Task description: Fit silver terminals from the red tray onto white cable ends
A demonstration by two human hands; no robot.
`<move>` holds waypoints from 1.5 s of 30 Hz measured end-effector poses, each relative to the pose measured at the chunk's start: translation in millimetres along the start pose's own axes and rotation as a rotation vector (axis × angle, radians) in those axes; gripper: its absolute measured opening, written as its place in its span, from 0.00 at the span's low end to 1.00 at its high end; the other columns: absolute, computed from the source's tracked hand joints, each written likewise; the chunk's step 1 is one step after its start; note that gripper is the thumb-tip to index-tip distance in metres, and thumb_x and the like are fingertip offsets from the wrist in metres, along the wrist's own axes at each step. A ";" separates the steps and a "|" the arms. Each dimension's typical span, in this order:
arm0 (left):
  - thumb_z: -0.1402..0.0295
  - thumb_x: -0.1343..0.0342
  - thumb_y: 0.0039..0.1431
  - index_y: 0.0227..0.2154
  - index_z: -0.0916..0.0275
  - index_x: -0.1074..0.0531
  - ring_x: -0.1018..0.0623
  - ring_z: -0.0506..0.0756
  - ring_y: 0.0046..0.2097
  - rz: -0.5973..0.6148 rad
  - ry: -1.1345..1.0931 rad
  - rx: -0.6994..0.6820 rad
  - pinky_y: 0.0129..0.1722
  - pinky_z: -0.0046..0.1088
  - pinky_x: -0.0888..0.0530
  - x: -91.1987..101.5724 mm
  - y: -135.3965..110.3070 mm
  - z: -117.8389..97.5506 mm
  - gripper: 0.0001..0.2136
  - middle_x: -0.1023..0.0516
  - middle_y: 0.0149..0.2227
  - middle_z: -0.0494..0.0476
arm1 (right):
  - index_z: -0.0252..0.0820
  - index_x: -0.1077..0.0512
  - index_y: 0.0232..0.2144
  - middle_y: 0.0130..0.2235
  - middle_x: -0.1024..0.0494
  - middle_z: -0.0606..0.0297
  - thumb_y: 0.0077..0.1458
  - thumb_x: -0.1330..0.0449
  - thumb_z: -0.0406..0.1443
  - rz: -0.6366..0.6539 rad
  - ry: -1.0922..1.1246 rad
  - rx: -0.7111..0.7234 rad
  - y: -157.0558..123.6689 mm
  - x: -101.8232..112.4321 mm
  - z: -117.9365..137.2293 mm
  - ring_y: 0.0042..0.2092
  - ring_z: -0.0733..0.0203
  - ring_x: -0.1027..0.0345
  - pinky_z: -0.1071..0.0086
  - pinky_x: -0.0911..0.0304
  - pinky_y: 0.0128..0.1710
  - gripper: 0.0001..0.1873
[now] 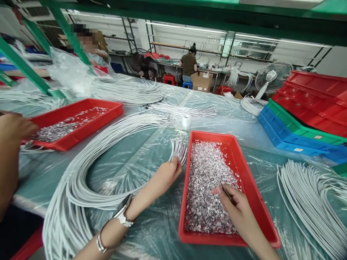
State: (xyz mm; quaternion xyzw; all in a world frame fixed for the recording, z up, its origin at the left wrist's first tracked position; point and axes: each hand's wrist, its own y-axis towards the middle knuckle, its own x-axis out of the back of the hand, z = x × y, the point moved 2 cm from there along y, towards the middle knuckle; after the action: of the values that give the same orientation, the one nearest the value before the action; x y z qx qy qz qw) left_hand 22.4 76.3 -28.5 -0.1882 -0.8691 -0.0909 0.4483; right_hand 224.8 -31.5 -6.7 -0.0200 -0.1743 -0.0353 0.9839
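My left hand [170, 169], with a watch and a bracelet at the wrist, is closed around the end of a bundle of white cables [177, 148]. The cable tips fan out above the fist, beside the left rim of a red tray [253, 187]. Many small shiny metal pieces [207, 180] lie heaped in that tray. Over the heap, my right hand [234, 202] pinches a thin dark tool [226, 190], mostly hidden by the fingers. Whether its tip grips a metal piece is too small to tell. The long cable coil [78, 173] curves across the table on the left.
A co-worker's hand [16, 126] is at a second red tray [89, 124] on the left. Stacked red, green and blue trays [306, 115] stand at right, above another cable bundle [311, 198]. A white roll [186, 120] stands behind my tray. Green frame bars [173, 14] cross overhead.
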 end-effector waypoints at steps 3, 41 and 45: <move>0.69 0.58 0.68 0.42 0.65 0.36 0.30 0.49 0.27 -0.005 -0.183 -0.104 0.30 0.27 0.30 3.1 -8.9 -16.8 0.08 0.32 0.26 0.48 | 0.38 0.27 0.29 0.19 0.47 0.74 0.59 0.47 0.47 0.006 -0.022 0.027 0.0 -0.7 0.4 0.21 0.67 0.56 0.73 0.57 0.19 0.19; 0.67 0.50 0.63 0.33 0.62 0.28 0.34 0.47 0.25 0.248 -0.943 -0.139 0.24 0.20 0.37 -27.4 -50.5 -52.1 0.08 0.33 0.22 0.47 | 0.45 0.36 0.46 0.37 0.23 0.66 0.64 0.53 0.36 0.180 -0.291 0.229 -15.5 -12.7 9.0 0.41 0.61 0.28 0.70 0.37 0.39 0.10; 0.66 0.51 0.63 0.31 0.63 0.29 0.35 0.47 0.24 0.266 -0.937 -0.133 0.23 0.20 0.38 -26.8 -51.6 -51.8 0.09 0.34 0.21 0.47 | 0.45 0.37 0.48 0.42 0.23 0.65 0.64 0.52 0.35 0.154 -0.309 0.250 -17.1 -13.0 9.6 0.43 0.61 0.28 0.71 0.38 0.42 0.11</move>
State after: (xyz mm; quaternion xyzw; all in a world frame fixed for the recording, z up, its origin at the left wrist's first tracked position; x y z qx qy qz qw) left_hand 54.1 5.7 -19.7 -0.3465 -0.9380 0.0062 0.0041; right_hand 208.0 -47.2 -1.8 0.0839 -0.3238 0.0654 0.9401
